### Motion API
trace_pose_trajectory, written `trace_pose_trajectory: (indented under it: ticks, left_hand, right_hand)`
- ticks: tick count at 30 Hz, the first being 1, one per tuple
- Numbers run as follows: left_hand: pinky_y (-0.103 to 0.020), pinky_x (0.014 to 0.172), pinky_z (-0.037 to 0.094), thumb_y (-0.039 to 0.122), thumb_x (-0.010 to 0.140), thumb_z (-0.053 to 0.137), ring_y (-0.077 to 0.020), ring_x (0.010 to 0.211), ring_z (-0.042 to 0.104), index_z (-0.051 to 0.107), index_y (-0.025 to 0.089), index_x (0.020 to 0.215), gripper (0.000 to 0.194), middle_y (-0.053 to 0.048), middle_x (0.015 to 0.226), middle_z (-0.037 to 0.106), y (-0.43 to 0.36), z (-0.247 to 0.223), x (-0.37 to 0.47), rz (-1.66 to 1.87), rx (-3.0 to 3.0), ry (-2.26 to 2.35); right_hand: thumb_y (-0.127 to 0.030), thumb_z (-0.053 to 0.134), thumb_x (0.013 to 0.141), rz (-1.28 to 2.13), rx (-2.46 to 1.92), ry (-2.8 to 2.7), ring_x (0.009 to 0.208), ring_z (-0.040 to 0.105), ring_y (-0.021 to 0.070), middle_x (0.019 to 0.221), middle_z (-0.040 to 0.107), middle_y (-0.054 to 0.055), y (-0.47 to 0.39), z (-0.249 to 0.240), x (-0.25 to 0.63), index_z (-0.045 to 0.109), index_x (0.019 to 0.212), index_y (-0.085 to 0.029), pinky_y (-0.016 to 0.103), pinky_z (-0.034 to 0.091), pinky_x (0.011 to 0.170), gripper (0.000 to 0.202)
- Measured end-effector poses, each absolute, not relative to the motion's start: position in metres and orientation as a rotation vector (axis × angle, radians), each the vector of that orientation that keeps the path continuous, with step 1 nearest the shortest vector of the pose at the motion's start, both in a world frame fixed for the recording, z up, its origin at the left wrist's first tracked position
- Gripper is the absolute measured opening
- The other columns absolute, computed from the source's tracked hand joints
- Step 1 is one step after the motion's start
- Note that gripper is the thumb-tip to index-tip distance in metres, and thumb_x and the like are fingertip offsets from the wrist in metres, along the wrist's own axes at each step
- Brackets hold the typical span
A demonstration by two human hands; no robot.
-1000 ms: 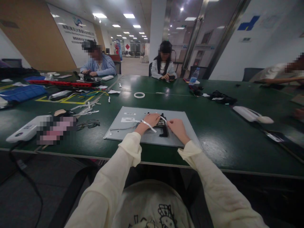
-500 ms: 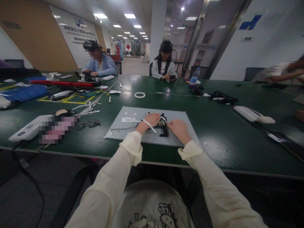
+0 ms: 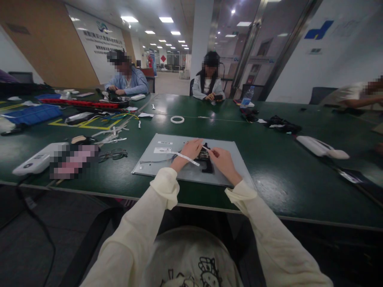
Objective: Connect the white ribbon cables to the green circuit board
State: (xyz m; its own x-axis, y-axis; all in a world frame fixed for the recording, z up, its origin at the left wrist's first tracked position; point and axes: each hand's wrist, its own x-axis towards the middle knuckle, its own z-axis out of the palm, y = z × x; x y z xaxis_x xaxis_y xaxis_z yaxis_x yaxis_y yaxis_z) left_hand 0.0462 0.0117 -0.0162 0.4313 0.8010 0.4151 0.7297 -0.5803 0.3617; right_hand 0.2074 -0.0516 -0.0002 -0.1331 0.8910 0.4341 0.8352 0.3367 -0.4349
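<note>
Left end of the green tabletop (image 3: 269, 131): white plastic handheld-size unit (image 3: 40, 158) on a black cable, then dark wire-rimmed glasses (image 3: 113, 154). Just beyond the glasses, a loose pile of pale strip scraps (image 3: 112, 136); reads as offcuts or peeled waste, can't tell which.

Centre, near edge: flat grey rectangular metal panel (image 3: 158, 169), lying flat, label side up. White printed paper label (image 3: 162, 150) on its left half, thin grey cable (image 3: 154, 161) running rightward below that. Long white flat strip (image 3: 187, 157) lies across the left wrist, right end loose over the panel, so not fixed along its length.

Left hand (image 3: 192, 148): over the left side of the black angular plastic frame (image 3: 207, 168), fingers together, looks like steadying. Fingertip contact hidden, can't tell if it grips anything. Small green circuit board (image 3: 202, 154) shows between the hands, within the frame.

Right hand (image 3: 223, 159): thumb and finger pinched on a narrow white strip (image 3: 206, 148) at the board's far side; the strip spans toward the left hand.

Status, my read: mid-job. Board and frame are in position on the panel; narrow strip not finished, as it's between the fingers rather than lying flat. Laying or peeling: can't tell. Cable's right end is hidden, connection unconfirmed.

Far of the panel: white tape ring (image 3: 177, 119), flat, untouched.
</note>
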Motion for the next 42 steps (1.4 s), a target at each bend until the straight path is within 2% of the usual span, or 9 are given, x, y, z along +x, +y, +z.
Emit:
trace_pose_trajectory:
  ticks: [7,13,21,24,27,30,32,36,42]
  left_hand:
    - [-0.031,0.101,0.036,0.028,0.093,0.024,-0.0173,0.115,0.048,0.047,0.012,0.121,0.039,-0.011,0.122,0.054,0.001,0.007,0.049,1.238,2.278,1.477]
    - [-0.032,0.098,0.038,0.028,0.092,0.028,-0.0186,0.110,0.050,0.049,0.014,0.117,0.035,-0.011,0.116,0.056,0.000,0.004,0.046,1.210,2.307,1.577]
    - [-0.035,0.097,0.035,0.017,0.084,0.041,-0.0220,0.113,0.045,0.048,0.015,0.118,0.035,-0.011,0.118,0.054,-0.007,0.012,0.037,1.137,2.446,1.666]
    - [-0.031,0.090,0.040,0.023,0.086,0.039,-0.0191,0.101,0.053,0.052,0.015,0.113,0.030,-0.010,0.107,0.060,-0.009,0.019,0.033,1.148,2.355,1.508]
    - [-0.024,0.066,0.046,0.040,0.091,0.024,-0.0135,0.073,0.060,0.057,0.013,0.099,0.043,-0.008,0.086,0.066,-0.011,0.027,0.031,1.034,1.993,1.299]
    - [-0.019,0.045,0.037,0.055,0.088,0.009,-0.0105,0.056,0.058,0.060,0.011,0.085,0.067,-0.009,0.078,0.066,-0.019,0.032,0.030,0.747,1.730,1.080]
    - [-0.017,0.041,0.033,0.061,0.085,0.017,-0.0091,0.049,0.055,0.061,0.011,0.077,0.067,-0.007,0.071,0.066,-0.028,0.033,0.030,0.614,1.726,1.008]
    - [-0.017,0.041,0.031,0.055,0.079,0.043,-0.0061,0.042,0.045,0.056,0.013,0.062,0.047,0.001,0.052,0.054,-0.044,0.029,0.030,0.616,1.873,0.959]
    - [-0.017,0.041,0.031,0.040,0.081,0.043,-0.0060,0.037,0.040,0.050,0.014,0.053,0.039,0.004,0.041,0.044,-0.055,0.013,0.035,0.604,2.032,1.108]
  right_hand:
    - [-0.042,0.037,0.087,0.623,-1.114,-2.005,0.067,0.055,0.0127,0.074,0.063,0.004,-0.065,0.006,0.191,0.063,0.076,-0.015,0.022,0.039,0.065,0.039]
    - [-0.041,0.048,0.081,0.772,-1.089,-2.079,0.066,0.054,0.0128,0.072,0.062,0.003,-0.066,0.006,0.189,0.063,0.074,-0.014,0.022,0.039,0.062,0.031]
    - [-0.041,0.045,0.081,0.933,-1.008,-1.850,0.059,0.043,0.0098,0.061,0.047,-0.002,-0.065,0.010,0.197,0.052,0.067,-0.016,0.021,0.034,0.058,0.030]
    - [-0.041,0.042,0.082,0.863,-1.067,-1.738,0.057,0.039,0.0095,0.059,0.041,-0.003,-0.064,0.014,0.205,0.047,0.065,-0.017,0.021,0.032,0.056,0.030]
    - [-0.040,0.041,0.081,0.644,-1.207,-1.720,0.056,0.038,0.0099,0.056,0.039,-0.003,-0.064,0.015,0.215,0.045,0.061,-0.017,0.022,0.030,0.055,0.031]
    - [-0.040,0.042,0.080,0.418,-1.323,-1.775,0.055,0.037,0.0099,0.053,0.040,-0.003,-0.065,0.014,0.220,0.045,0.057,-0.017,0.022,0.027,0.054,0.033]
    - [-0.042,0.042,0.080,0.327,-1.358,-1.784,0.054,0.037,0.0095,0.052,0.040,-0.003,-0.065,0.012,0.222,0.045,0.055,-0.016,0.022,0.026,0.054,0.036]
    - [-0.047,0.043,0.080,0.164,-1.436,-1.820,0.052,0.038,0.0092,0.051,0.043,-0.002,-0.065,0.006,0.224,0.047,0.054,-0.016,0.022,0.026,0.053,0.041]
    - [-0.045,0.044,0.083,-0.069,-1.620,-2.007,0.051,0.039,0.0095,0.053,0.049,0.000,-0.072,-0.004,0.225,0.049,0.055,-0.016,0.024,0.022,0.053,0.040]
